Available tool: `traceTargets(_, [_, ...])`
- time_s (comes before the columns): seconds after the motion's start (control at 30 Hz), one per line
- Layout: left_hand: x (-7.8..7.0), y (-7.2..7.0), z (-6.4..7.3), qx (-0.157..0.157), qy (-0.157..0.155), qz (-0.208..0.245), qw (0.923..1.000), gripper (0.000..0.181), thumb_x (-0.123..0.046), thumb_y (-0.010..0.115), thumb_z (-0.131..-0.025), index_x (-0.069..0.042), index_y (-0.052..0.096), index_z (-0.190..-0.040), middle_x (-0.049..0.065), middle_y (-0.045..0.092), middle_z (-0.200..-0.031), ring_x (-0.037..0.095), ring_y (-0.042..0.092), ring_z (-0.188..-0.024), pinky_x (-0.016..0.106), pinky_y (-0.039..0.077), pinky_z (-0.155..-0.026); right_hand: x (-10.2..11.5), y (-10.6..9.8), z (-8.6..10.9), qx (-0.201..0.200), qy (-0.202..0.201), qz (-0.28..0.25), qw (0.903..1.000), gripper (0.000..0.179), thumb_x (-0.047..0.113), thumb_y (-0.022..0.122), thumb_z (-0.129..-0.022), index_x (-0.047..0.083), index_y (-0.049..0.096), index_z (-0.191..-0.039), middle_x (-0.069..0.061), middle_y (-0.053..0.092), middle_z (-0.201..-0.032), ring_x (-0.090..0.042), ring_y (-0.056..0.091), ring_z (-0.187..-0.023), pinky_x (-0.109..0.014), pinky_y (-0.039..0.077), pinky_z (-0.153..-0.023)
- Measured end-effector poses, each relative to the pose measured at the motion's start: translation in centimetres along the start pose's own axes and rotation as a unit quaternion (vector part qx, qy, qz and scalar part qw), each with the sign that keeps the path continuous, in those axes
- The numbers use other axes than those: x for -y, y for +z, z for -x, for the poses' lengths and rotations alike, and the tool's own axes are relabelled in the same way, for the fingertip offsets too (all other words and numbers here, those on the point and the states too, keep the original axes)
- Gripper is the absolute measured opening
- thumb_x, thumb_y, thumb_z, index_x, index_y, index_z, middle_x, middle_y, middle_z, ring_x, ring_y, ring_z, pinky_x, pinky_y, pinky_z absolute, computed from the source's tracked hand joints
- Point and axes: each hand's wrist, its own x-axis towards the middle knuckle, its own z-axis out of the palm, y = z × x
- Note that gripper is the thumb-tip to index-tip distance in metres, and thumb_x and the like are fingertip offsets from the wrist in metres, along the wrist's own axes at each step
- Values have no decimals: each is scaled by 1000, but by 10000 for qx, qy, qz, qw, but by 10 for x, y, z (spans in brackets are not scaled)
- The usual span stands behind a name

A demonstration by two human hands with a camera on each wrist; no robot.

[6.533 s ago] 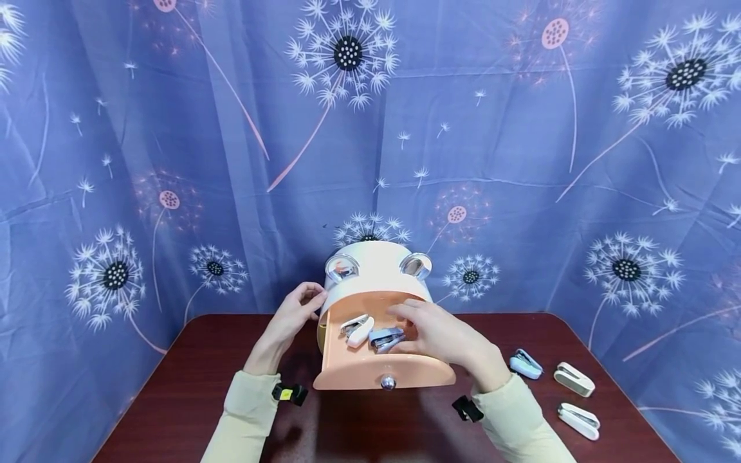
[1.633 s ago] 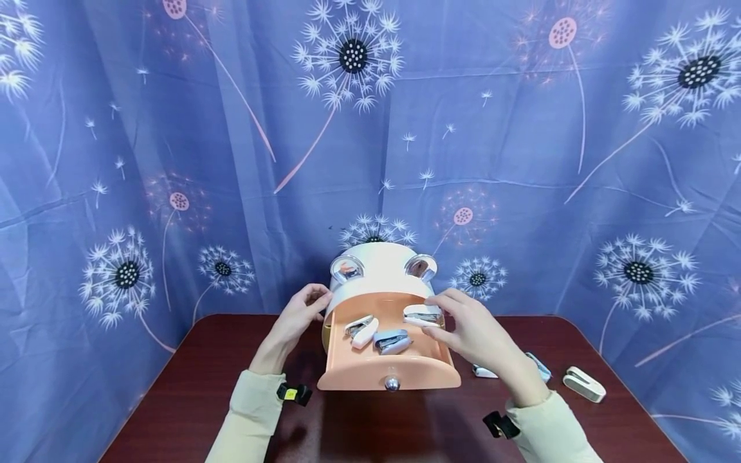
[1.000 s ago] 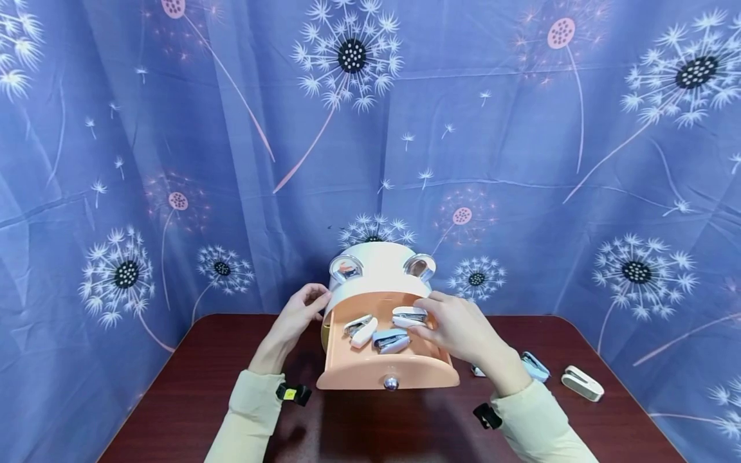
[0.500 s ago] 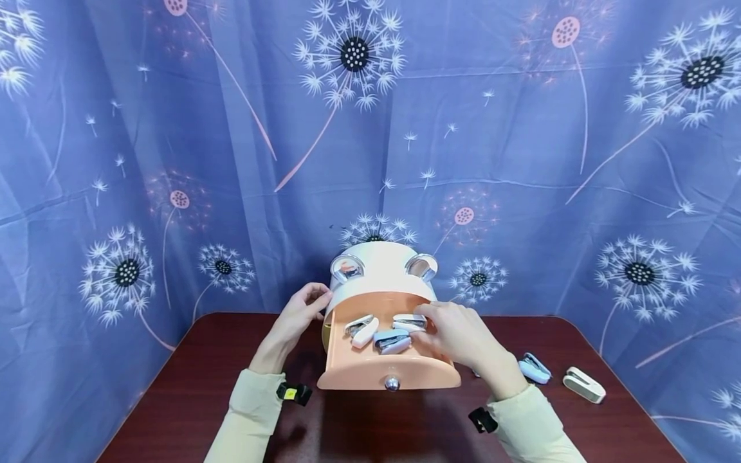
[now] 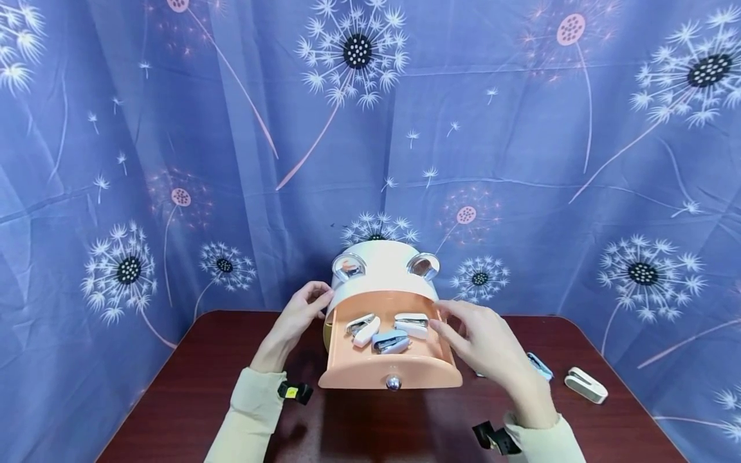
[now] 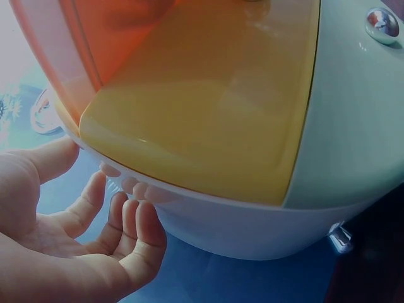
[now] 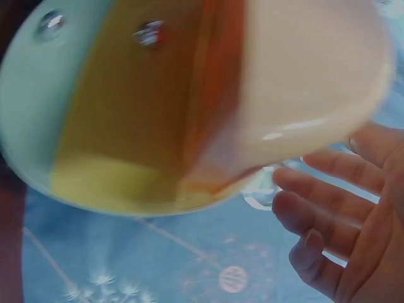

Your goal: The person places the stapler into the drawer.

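Note:
A white rounded drawer box with two round silvery ears stands on the table, its top peach drawer pulled out. Inside lie a white-and-pink stapler at the left, a blue stapler at the front middle and another white stapler at the right. My right hand is at the drawer's right side, fingers spread and holding nothing, fingertips close to the right white stapler. My left hand touches the box's left side with loosely bent fingers. In the left wrist view, its fingertips meet the white wall.
On the table at the right lie a cream stapler and a light blue stapler, partly behind my right wrist. Below the peach drawer are a yellow drawer and a mint drawer. A blue dandelion-print curtain hangs behind.
My right hand carried the right white stapler further into the drawer, set it down, let go and drew back to the right. My left hand has stayed at the box's side.

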Motion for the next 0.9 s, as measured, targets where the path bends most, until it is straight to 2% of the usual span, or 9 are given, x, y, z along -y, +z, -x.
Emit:
traceTargets(0.2, [-1,0,0,21,-9,-12,10000,33,-32,60,-83,-7,53,-103,11,51,-96,23,48,-85,33,45,-64,26,-17,19,-243,-271,-958,9947,24,32,56,-86,24,58,-108,17,51,-70,2,46,-51,-15,37,-46])
traceTargets(0.33, [-3,1,1,27,-18,-25,10000,32,-32,60,-83,-7,53,-103,11,51,-96,23,48,-85,34,45,-65,48,-19,29,-426,-857,-1415,9853,30,19,62,-83,26,57,-112,18,50,-70,3,44,-52,-10,35,-46])
traceTargets(0.5, [-7,2,2,30,17,-37,10000,34,-31,60,-83,-5,52,-103,11,51,-96,23,48,-84,36,45,-65,63,-13,37,-623,-1386,-1355,9791,29,15,66,-79,24,60,-106,20,53,-78,8,44,-61,-8,36,-53])
traceTargets(0.73, [-1,0,0,-34,25,-83,10000,35,-35,60,-82,-8,53,-102,10,51,-96,23,49,-84,34,46,-64,67,7,44,-307,-1427,-1375,9797,19,19,66,-80,24,58,-97,19,54,-83,9,48,-66,-9,40,-58])
traceTargets(0.9, [-1,1,0,-48,39,-101,9999,33,-33,60,-83,-7,53,-103,10,52,-96,23,49,-84,33,46,-64,69,20,45,-567,-1545,-749,9835,23,19,70,-74,23,61,-95,17,57,-90,5,52,-77,-13,43,-65])
